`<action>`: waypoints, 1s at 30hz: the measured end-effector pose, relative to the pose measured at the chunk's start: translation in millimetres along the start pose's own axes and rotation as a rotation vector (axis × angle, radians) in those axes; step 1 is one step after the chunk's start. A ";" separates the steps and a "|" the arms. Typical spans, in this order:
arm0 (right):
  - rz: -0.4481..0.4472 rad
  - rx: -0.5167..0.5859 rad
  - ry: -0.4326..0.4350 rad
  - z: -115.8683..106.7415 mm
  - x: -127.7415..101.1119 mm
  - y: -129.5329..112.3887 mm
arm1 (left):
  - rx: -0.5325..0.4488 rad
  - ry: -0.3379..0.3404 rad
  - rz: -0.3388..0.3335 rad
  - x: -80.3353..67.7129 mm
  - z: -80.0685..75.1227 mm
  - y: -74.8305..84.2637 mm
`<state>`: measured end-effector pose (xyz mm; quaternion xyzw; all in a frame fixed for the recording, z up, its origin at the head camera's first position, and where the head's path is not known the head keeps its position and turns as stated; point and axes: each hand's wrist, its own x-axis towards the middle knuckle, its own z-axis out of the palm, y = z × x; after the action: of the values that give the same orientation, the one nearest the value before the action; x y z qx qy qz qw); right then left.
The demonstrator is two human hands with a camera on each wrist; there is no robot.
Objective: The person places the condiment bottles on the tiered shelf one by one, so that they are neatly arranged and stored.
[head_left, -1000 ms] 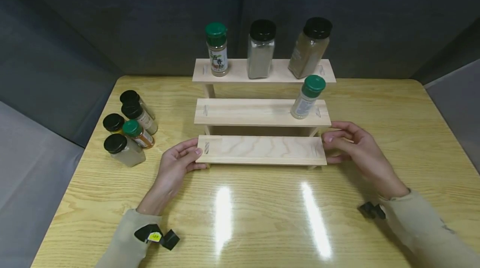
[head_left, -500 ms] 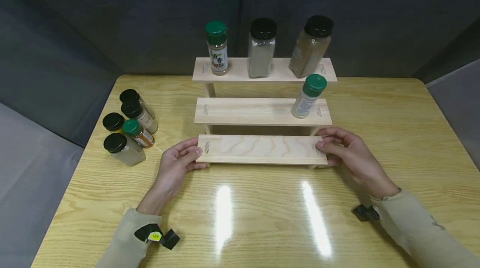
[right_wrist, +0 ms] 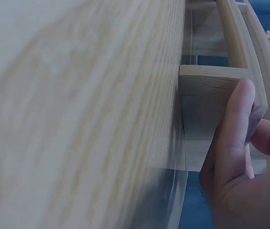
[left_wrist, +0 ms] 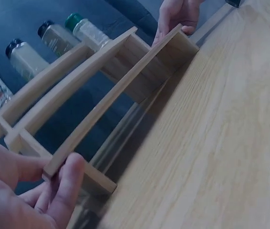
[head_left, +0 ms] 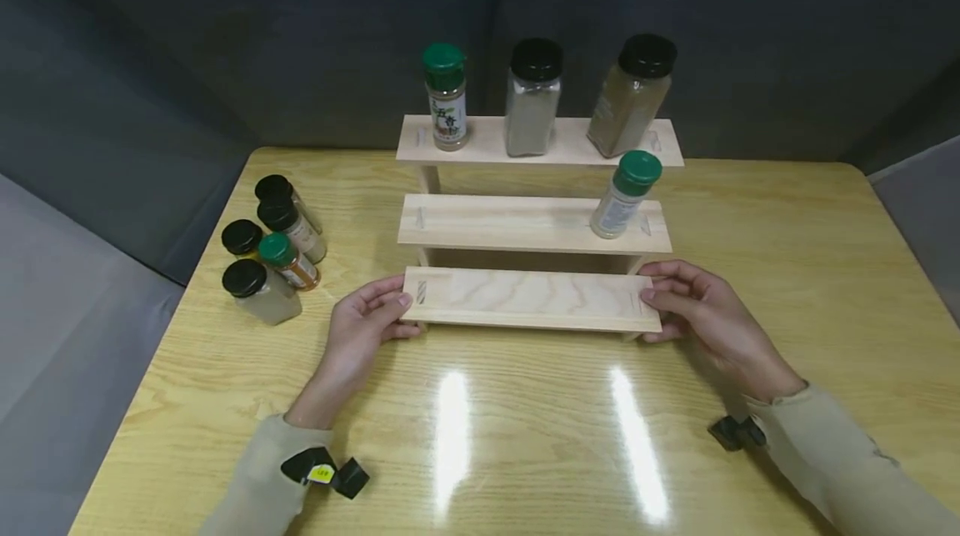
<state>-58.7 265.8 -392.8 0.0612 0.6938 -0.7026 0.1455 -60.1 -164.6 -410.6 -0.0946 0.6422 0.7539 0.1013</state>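
Note:
A three-tier wooden spice rack [head_left: 525,300] stands on the table. My left hand [head_left: 367,323] grips the left end of its lowest shelf, thumb on top and fingers beneath, as the left wrist view also shows. At the opposite end my right hand [head_left: 701,315] pinches the same shelf between thumb and fingers [right_wrist: 240,109]. On the top shelf are a green-capped spice jar [head_left: 447,98], a black-capped jar of pale powder [head_left: 533,98] and a black-capped jar of brown powder [head_left: 632,96]. The middle shelf carries a green-capped jar [head_left: 626,194] near its right end.
Several spice jars stand grouped at the table's left, among them a green-capped jar [head_left: 288,261] and a black-capped jar of pale contents [head_left: 262,293]. Dark curtains [head_left: 337,36] hang behind the wooden table [head_left: 540,419].
My right hand has shifted inward from beside the shelf's right end and its thumb now lies on top. My left hand keeps its hold. The head view has shifted slightly.

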 end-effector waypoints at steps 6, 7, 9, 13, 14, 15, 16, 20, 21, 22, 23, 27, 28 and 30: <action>0.019 0.021 0.000 -4.5 -1.3 -0.8 | 0.150 0.034 0.029 -19.5 1.5 7.0; 0.019 0.017 -0.001 -4.6 -1.0 -1.1 | 0.175 0.042 0.049 -24.0 0.2 8.0; 0.016 0.008 -0.008 -4.5 -0.4 -1.5 | 0.216 0.061 0.099 -33.7 -3.6 11.0; 0.019 -0.002 -0.022 -3.2 0.4 -1.1 | 0.206 0.124 0.382 -50.6 -15.1 18.7; 0.020 -0.001 -0.027 -2.8 0.9 -1.0 | 0.190 0.158 0.498 -53.9 -18.7 21.5; 0.020 -0.002 -0.031 -2.5 1.7 -1.2 | 0.176 0.203 0.629 -56.1 -22.8 25.0; 0.022 -0.001 -0.033 -2.3 1.7 -1.1 | 0.163 0.257 0.758 -57.9 -26.4 28.9; 0.023 -0.004 -0.037 -2.5 3.2 -1.6 | 0.222 0.566 1.037 -59.5 -45.2 47.7; 0.025 -0.010 -0.034 -2.6 3.3 -1.7 | 0.249 0.622 1.030 -58.6 -51.4 50.9; 0.028 -0.011 -0.029 -2.6 3.4 -1.7 | 0.281 0.662 0.996 -58.2 -57.6 53.1; 0.031 -0.012 -0.026 -2.5 3.3 -1.5 | 0.322 0.686 0.946 -57.3 -64.6 54.1; 0.043 -0.003 -0.022 -1.7 2.8 0.3 | 0.452 0.683 0.709 -53.6 -87.0 48.9; 0.045 0.000 -0.023 -1.5 2.8 0.7 | 0.471 0.678 0.659 -53.0 -90.2 47.1; 0.049 0.000 -0.024 -1.1 2.6 1.6 | 0.499 0.674 0.576 -51.9 -94.2 42.9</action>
<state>-60.8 266.5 -395.2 0.0698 0.6903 -0.6995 0.1710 -20.7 -265.9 -370.5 -0.1245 0.7998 0.5025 -0.3038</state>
